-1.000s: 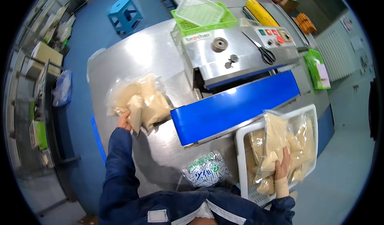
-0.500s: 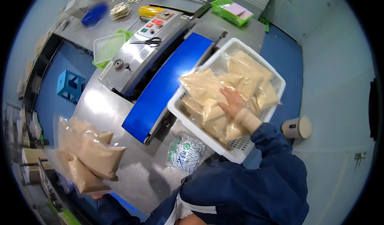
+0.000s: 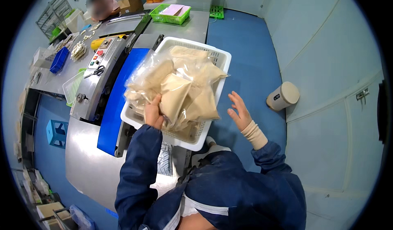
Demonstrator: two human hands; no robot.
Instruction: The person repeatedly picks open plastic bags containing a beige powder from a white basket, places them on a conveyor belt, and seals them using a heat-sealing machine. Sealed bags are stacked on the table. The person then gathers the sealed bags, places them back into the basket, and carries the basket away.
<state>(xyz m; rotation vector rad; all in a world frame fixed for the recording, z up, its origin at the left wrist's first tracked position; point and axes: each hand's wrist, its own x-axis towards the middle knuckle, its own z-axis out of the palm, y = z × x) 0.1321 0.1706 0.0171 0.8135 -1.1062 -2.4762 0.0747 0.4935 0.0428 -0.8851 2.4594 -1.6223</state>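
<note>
My left hand (image 3: 153, 113) grips a bunch of clear bags of beige powder (image 3: 180, 93) and holds them over a white slotted basket (image 3: 219, 60). The basket sits at the end of a blue conveyor belt (image 3: 118, 97) and holds more of the same bags. Off to the right of the basket, my right hand (image 3: 239, 111) hovers above the blue floor with its fingers spread and nothing in it. Both of my arms wear dark blue sleeves.
A steel sealing machine (image 3: 98, 78) with coloured buttons and scissors runs along the belt on a steel table (image 3: 86, 160). A green tray (image 3: 170, 15) and another person sit at the far end. A small beige bin (image 3: 282, 95) stands on the floor at right.
My left hand has carried the bags from the table's left side over to the basket. My right hand has lifted off the basket's bags and moved out to the right, open.
</note>
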